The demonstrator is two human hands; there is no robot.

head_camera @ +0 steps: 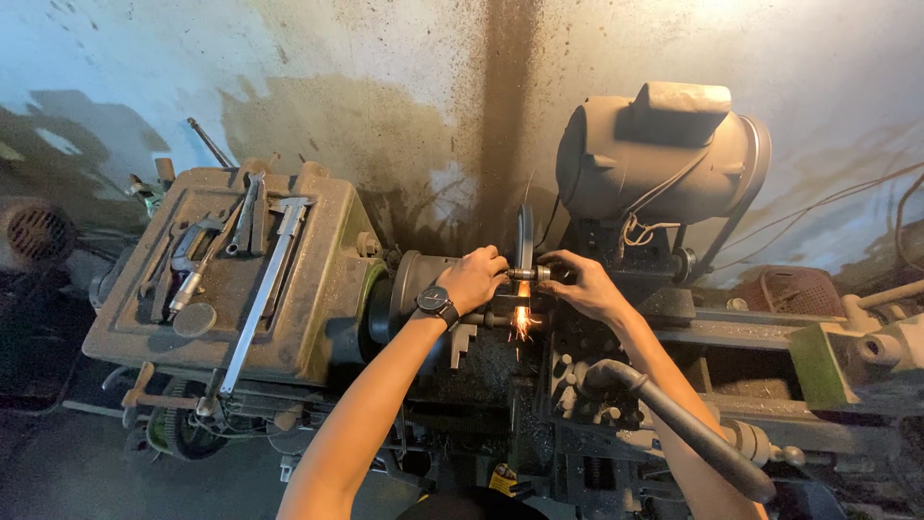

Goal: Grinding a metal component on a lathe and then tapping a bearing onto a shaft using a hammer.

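Your left hand (pixel 474 277) and right hand (pixel 577 285) pinch a small metal rod (pixel 527 273), apparently, sparks (pixel 523 321) at 6 o'clock beneath.

— What is the person wearing?
— Both forearms are bare, no sleeves in sight. A round, dark-faced wristwatch on a black strap (pixel 436 303) sits on the left wrist.
— And the hands?
— Bare, no gloves or rings visible.
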